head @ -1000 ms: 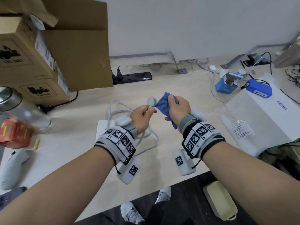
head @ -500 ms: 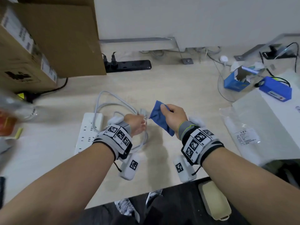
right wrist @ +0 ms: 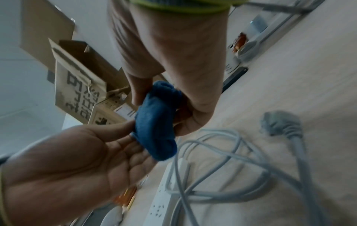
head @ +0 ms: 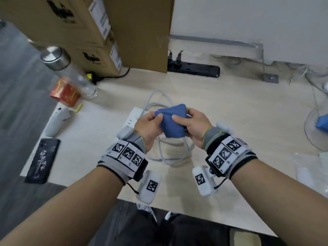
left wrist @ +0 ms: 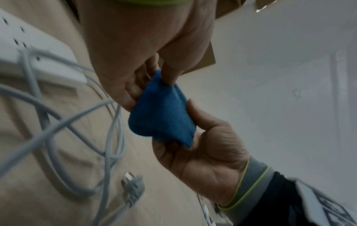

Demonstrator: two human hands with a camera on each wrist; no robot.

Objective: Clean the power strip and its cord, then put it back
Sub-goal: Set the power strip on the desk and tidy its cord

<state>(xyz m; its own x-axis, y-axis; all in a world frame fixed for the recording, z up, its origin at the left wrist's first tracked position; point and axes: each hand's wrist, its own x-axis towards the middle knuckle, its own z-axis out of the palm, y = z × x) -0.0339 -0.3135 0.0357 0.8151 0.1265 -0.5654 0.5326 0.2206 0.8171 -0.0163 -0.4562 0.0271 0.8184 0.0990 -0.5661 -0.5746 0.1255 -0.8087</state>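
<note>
Both hands hold a bunched blue cloth (head: 173,123) above the desk. My left hand (head: 158,118) pinches its upper corner between thumb and fingers (left wrist: 170,76). From the other side my right hand (head: 179,119) grips it, fingers curled round the cloth (right wrist: 156,122). The white power strip (head: 134,115) lies flat on the desk under the left hand, partly hidden. Its grey cord (head: 174,155) lies in loose loops below both hands. The grey plug (right wrist: 280,122) rests loose on the desk, also seen in the left wrist view as the plug (left wrist: 133,188).
Cardboard boxes (head: 88,23) stand at the back left, a black power strip (head: 193,69) beside them. A steel-capped bottle (head: 67,71), red packet (head: 65,93), white device (head: 55,121) and black phone (head: 42,160) lie left. A blue box (head: 323,123) sits at the right edge.
My left hand lowered the plug, let it go on the desk, and took hold of the cloth. The cloth is now bunched between both hands. The head view swung left.
</note>
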